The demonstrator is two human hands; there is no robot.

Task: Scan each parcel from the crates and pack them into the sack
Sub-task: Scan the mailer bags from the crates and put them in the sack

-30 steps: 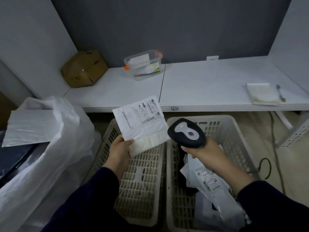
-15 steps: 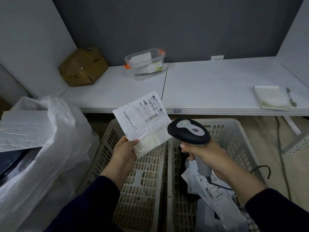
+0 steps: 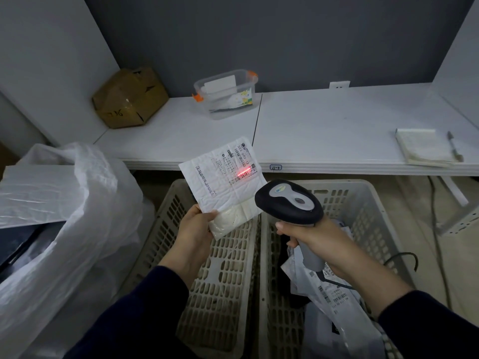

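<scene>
Left hand [image 3: 193, 226] holds a small white padded parcel with a printed label [image 3: 223, 182] by its lower left corner, thumb on the front, other fingers hidden behind it. The parcel is in the air, tilted, above the far end of the left beige slotted plastic crate [image 3: 228, 268].

Right hand [image 3: 308, 237] has its fingers [image 3: 282, 226] wrapped round the grey handle of a black-and-grey handheld barcode scanner [image 3: 289, 202], whose head is just beside the parcel's right edge. A red scan line [image 3: 243, 173] lies across the label's barcode.

The right beige slotted crate [image 3: 363, 203] holds a pile of white labelled mailers [image 3: 329, 294]. A crumpled white plastic sack [image 3: 85, 203] stands left of the crates, mouth open.

On the white tabletop [image 3: 324, 125]:
- a dented brown cardboard box [image 3: 129, 98]
- a clear plastic tub with orange clips [image 3: 225, 93]
- a notepad [image 3: 422, 147] with a pen [image 3: 453, 147] beside it
</scene>
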